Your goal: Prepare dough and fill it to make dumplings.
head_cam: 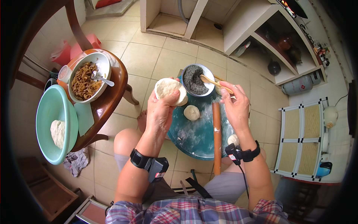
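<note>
My left hand (162,105) holds up a flattened round of dough (167,87), thumb pressed on its face. In my right hand (235,103) is the handle of a wooden spoon (213,81), its bowl end at the dark grey, crumbly filling (193,79). That filling sits in a white bowl (205,94) on the far side of a floury green round table (181,140). One dough ball (192,112) rests near the table's middle. A wooden rolling pin (217,134) lies beside my right hand, its near end past the table edge. Another dough piece (233,139) is partly hidden by my right wrist.
At left, a wooden chair (112,112) carries a bowl (107,60) of brown cooked filling (84,81) with a metal spoon (105,79). A mint-green basin (42,112) holds a dough lump (58,133). Tiled shelves (251,30) and a gas cylinder (299,84) stand at right.
</note>
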Motion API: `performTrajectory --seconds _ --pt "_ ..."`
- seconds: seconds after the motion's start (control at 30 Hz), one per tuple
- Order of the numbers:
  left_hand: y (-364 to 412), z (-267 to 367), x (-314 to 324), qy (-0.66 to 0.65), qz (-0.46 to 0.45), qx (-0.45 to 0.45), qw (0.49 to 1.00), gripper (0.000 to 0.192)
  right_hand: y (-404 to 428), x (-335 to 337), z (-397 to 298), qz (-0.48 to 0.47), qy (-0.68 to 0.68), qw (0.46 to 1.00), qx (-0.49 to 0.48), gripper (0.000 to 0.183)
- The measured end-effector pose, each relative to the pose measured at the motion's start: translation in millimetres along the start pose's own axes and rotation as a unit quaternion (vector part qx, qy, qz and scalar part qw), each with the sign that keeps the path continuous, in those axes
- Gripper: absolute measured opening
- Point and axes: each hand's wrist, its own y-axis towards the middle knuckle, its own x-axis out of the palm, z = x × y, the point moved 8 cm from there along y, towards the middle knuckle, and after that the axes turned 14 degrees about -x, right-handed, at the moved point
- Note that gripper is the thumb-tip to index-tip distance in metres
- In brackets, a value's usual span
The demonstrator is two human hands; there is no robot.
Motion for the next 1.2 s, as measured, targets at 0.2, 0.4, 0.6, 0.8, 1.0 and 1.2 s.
performTrajectory --seconds 0.2,0.4,0.6,0.8,1.0,1.2 --pt "-1.1 0.2 6.2 0.019 0.001 -0.028 0.999 0.054 19.6 1.9 -45.7 -0.046 -0.085 0.972 -0.213 0.018" --pt "-1.0 -0.6 9.3 0.044 -0.018 -0.03 0.998 0.055 16.0 4.6 -35.5 -0.086 -0.104 0.972 -0.192 0.013" --pt "-1.1 -0.4 1.4 0.001 0.017 -0.021 1.0 0.038 15.1 -4.2 -23.5 0.0 -0.127 0.98 -0.152 0.012" --pt "1.3 -1.0 -1.3 0.051 0.036 -0.011 0.998 0.037 5.9 -0.6 19.3 -0.01 -0.046 0.999 -0.01 0.015" --pt "3.2 -6.2 3.8 0.04 0.034 -0.039 0.998 0.033 -10.2 12.9 65.2 0.069 0.247 0.948 0.19 0.02" --pt "6.2 -9.8 3.8 0.078 -0.004 -0.038 0.996 0.039 -16.3 16.3 75.9 0.093 0.36 0.897 0.237 0.022"
